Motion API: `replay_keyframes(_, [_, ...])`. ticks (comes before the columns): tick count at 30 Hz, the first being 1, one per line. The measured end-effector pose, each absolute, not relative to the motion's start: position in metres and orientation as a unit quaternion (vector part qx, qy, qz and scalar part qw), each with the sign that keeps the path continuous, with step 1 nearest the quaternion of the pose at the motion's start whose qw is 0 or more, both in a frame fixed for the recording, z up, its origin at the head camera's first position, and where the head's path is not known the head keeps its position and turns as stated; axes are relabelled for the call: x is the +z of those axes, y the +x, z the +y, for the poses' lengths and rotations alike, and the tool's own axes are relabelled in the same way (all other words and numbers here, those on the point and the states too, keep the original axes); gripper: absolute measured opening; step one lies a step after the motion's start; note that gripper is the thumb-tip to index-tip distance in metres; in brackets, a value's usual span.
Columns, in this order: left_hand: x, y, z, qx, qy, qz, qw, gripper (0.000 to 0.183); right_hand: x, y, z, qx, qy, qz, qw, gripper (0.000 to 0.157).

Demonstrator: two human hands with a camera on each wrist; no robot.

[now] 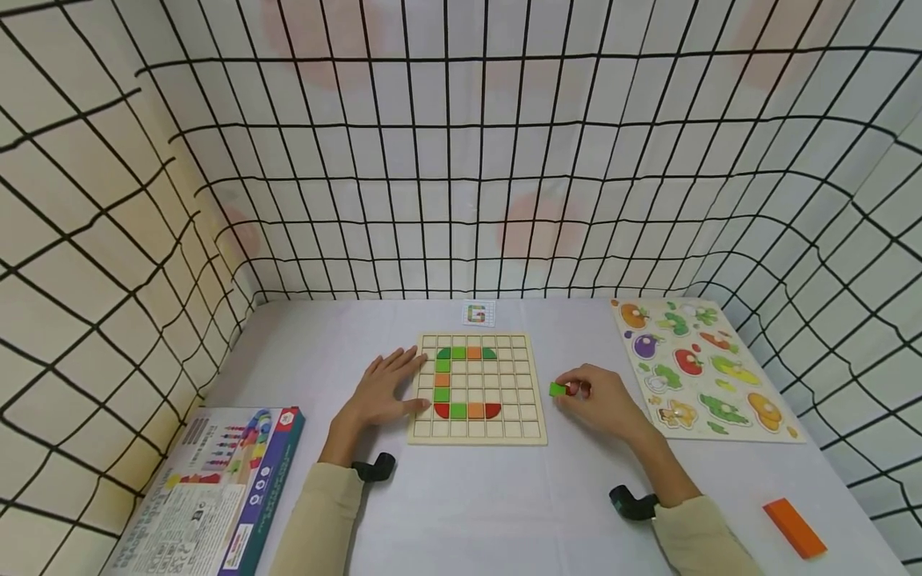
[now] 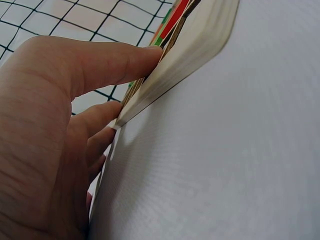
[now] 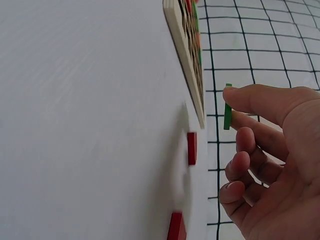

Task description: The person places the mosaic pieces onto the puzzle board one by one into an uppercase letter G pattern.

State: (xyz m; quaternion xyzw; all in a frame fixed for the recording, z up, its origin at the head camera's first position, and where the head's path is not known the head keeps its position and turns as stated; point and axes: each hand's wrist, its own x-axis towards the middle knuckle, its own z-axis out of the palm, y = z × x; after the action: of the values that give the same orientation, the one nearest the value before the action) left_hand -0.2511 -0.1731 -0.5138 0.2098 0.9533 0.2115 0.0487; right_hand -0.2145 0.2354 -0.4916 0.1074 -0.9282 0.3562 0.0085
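Observation:
A wooden grid board (image 1: pixel 515 432) lies in front of me, with green, orange and red tiles (image 1: pixel 442 380) set in its squares in a C shape. Spread fingers of my left hand (image 1: pixel 385 390) rest along the board's left edge; in the left wrist view its thumb (image 2: pixel 142 61) touches the top of the rim. To the right of the board, my right hand (image 1: pixel 599 400) pinches a small green square tile (image 3: pixel 228 107) between thumb and index finger, held above the table. Beneath that hand, two red pieces (image 3: pixel 192 148) lie on the tabletop.
Behind the board lies a small card (image 1: pixel 479 314) printed with a G pattern. A vegetable picture board (image 1: pixel 702 368) is at the right, an orange block (image 1: pixel 795 528) at the front right. On the left lies a printed box (image 1: pixel 209 488). Black netting (image 1: pixel 461 176) encloses the table.

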Motion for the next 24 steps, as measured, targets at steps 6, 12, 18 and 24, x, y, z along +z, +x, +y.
replay_keyframes(6, [-0.513,-0.251,-0.173,0.214,0.209,0.953,0.052,0.086,-0.487,-0.220,0.212,0.376,0.112,-0.920,-0.008,0.023])
replay_keyframes(12, [-0.513,-0.252,-0.173,0.213,0.206,0.954,0.051,0.086,-0.484,-0.226,0.190,0.389,0.117,-0.914,-0.020,0.025])
replay_keyframes(18, [-0.516,-0.253,-0.173,0.209,0.204,0.955,0.053,0.086,-0.486,-0.232,0.173,0.401,0.135,-0.906,-0.026,0.024])
replay_keyframes(24, [-0.517,-0.254,-0.174,0.205,0.206,0.955,0.053,0.087,-0.490,-0.236,0.158,0.413,0.152,-0.897,-0.039,0.022])
